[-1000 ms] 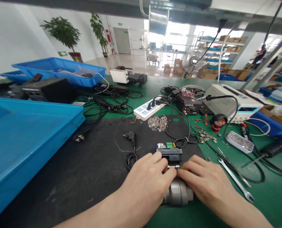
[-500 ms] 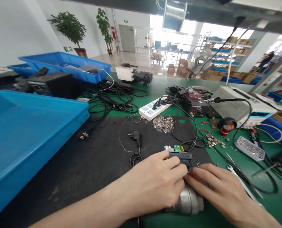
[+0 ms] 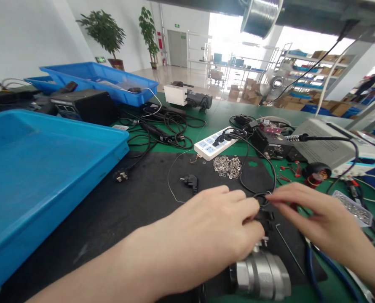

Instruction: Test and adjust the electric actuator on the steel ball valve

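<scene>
Toward the near edge of the green counter (image 3: 253,111), the left hand (image 3: 217,223) curls over a black plastic fitting (image 3: 269,216) behind a silver metal valve body (image 3: 265,275); hidden fingertips leave its grip unclear. The right hand (image 3: 322,212) has just come away from the fitting, its fingers narrowly spaced, any hold untellable, apparently leaving the left to steady it. Rightward lie a thin L-shaped metal key (image 3: 290,250) and two blue tool handles (image 3: 310,271).

Right hand (image 3: 322,210): shifted toward the counter (image 3: 234,111)'s far edge, fingers (image 3: 277,196) near the black cable (image 3: 274,176).
Green board: went out of sight behind the left hand (image 3: 211,223).
Hex key (image 3: 290,249): came into full view.
Blue handles (image 3: 310,269): were uncovered toward the counter's near edge.
</scene>
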